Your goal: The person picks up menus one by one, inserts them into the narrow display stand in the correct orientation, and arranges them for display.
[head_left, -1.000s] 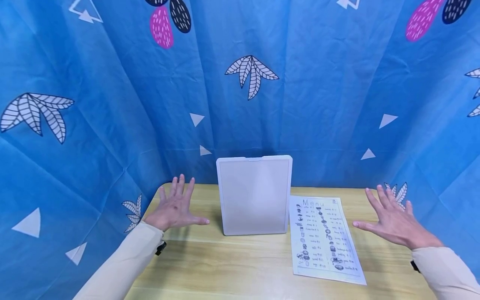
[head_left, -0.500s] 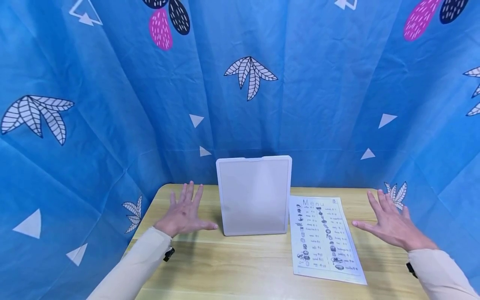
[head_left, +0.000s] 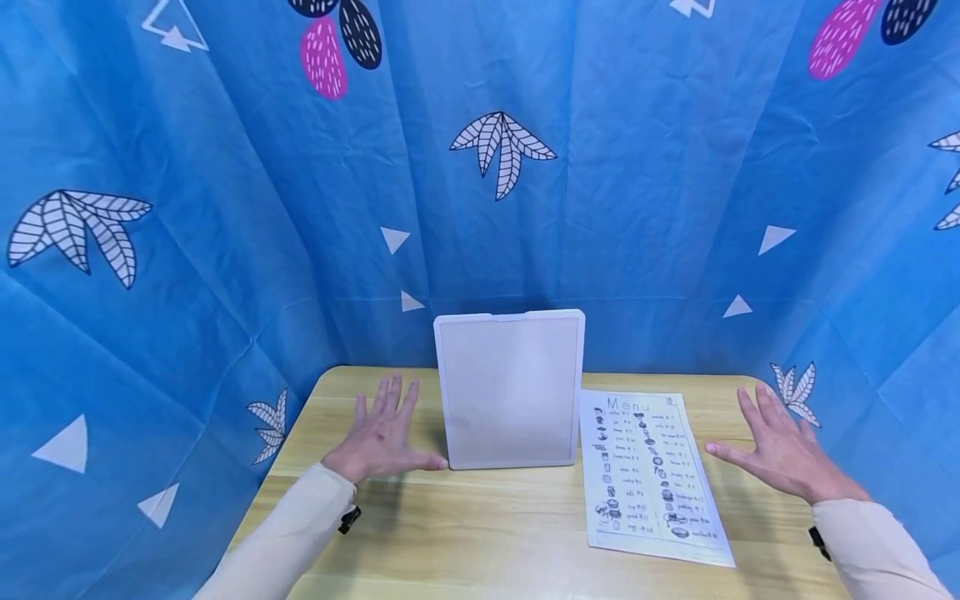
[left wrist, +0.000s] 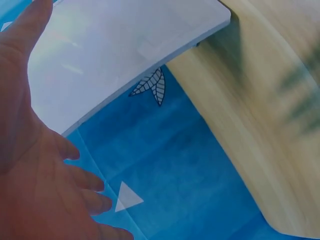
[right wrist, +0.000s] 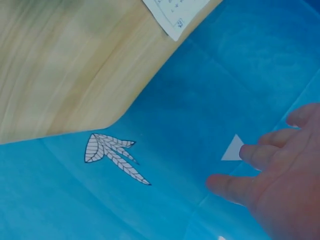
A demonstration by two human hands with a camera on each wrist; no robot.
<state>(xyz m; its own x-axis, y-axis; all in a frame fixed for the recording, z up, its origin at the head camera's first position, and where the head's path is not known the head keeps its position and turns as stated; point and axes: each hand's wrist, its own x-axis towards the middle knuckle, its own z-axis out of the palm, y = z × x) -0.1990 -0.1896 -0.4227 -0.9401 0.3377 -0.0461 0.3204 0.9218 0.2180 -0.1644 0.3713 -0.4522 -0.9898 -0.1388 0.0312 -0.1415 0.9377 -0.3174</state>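
Observation:
A blank white rectangular board (head_left: 512,392) stands upright near the back of the table, with a small notch in its top edge. Just left of it is my left hand (head_left: 381,437), fingers spread and thumb stretched toward the board's lower left corner; whether the thumb touches it I cannot tell. The left wrist view has this hand (left wrist: 45,170) beside the board (left wrist: 120,45). A printed menu sheet (head_left: 652,475) lies flat to the right of the board. Farther right, my right hand (head_left: 783,450) hovers with spread fingers, holding nothing. In the right wrist view, only the sheet's corner (right wrist: 177,20) shows.
The light wooden table (head_left: 465,533) has rounded back corners. Blue patterned curtains (head_left: 637,208) hang close behind it and along both sides. Dark straps (head_left: 349,520) sit at the wrists, below pale sleeves (head_left: 281,533).
My left hand has moved right and slightly nearer to me, closing in on the board. My right hand has shifted only a little. The board and menu sheet have stayed in place.

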